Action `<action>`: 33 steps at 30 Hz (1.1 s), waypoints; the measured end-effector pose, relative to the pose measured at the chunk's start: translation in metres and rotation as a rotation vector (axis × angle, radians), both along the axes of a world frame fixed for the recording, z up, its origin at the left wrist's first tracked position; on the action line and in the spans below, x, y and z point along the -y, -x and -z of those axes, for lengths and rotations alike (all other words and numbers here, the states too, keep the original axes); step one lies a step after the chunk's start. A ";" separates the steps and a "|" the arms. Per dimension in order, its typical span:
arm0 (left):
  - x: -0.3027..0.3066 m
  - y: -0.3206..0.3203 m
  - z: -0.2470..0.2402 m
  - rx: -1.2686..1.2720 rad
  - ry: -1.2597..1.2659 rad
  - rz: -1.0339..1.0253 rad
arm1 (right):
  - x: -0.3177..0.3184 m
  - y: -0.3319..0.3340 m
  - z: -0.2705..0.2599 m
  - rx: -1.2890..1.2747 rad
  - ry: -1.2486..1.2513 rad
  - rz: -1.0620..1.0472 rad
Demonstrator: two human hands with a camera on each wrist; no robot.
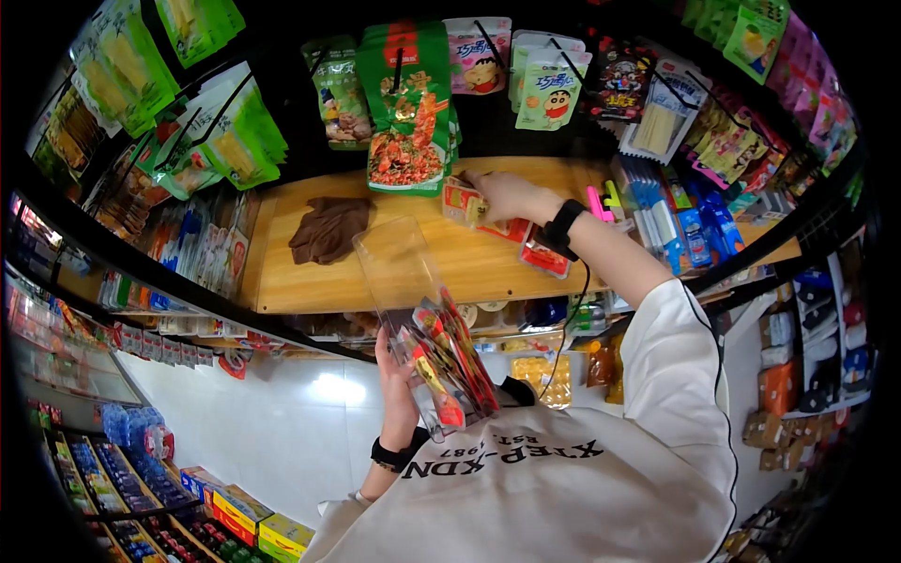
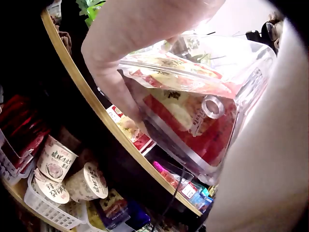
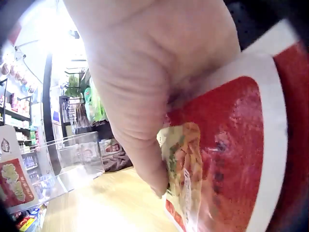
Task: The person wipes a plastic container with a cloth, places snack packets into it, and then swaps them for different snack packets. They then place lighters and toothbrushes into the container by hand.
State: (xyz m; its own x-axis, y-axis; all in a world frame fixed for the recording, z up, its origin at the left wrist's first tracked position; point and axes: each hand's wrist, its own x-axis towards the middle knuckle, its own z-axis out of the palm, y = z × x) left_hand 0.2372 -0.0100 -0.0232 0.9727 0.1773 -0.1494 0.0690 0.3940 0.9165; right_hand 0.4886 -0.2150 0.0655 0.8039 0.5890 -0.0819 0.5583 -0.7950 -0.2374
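My left hand grips the side of a clear plastic box, which is tilted in front of my chest. Several red snack packets stand bunched in its lower end; in the left wrist view their red and white wrappers show through the plastic. Over the wooden shelf, my right hand pinches a red snack packet. Up close in the right wrist view, the thumb lies across this white-edged packet, and the other fingers are hidden. More red packets lie on the shelf below the right wrist.
A crumpled brown cloth lies on the wooden shelf. Above hang green snack bags on hooks. Pink and yellow-green highlighters and blue packs stand at the right. A black cable hangs over the front edge.
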 end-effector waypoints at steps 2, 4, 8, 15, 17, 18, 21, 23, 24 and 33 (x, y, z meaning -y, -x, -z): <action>-0.001 0.002 -0.003 0.008 0.032 0.008 | -0.001 -0.011 0.010 -0.033 -0.052 -0.006; -0.003 0.005 -0.008 0.011 0.050 0.010 | -0.002 -0.016 0.015 0.043 -0.042 0.021; -0.009 0.009 -0.011 0.053 -0.010 -0.006 | 0.001 -0.012 0.007 0.077 -0.075 0.022; -0.020 0.011 0.000 0.130 0.105 -0.006 | 0.031 0.027 -0.006 0.088 -0.664 0.270; -0.029 0.013 0.009 0.104 0.103 0.008 | 0.045 0.042 -0.002 0.005 -0.852 0.341; -0.033 0.012 0.012 0.087 0.100 0.021 | 0.048 0.050 -0.001 0.000 -0.853 0.387; -0.042 0.009 0.003 0.102 0.098 -0.008 | 0.019 0.110 -0.029 -0.288 -1.125 0.533; -0.047 0.007 -0.005 0.103 0.073 -0.021 | -0.014 0.152 -0.043 -0.367 -1.176 0.603; -0.050 0.007 -0.007 0.098 0.074 -0.020 | -0.028 0.167 -0.043 -0.391 -1.190 0.604; -0.083 0.018 -0.001 0.172 -0.172 -0.098 | -0.127 0.224 -0.026 -0.464 -0.997 0.191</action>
State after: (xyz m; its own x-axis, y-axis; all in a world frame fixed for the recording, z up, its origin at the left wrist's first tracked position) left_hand 0.2196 0.0732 -0.0225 0.9582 0.2804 0.0570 -0.1244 0.2287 0.9655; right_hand 0.2642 -0.0876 0.0913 0.9024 0.4288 0.0428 0.1391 -0.1957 -0.9707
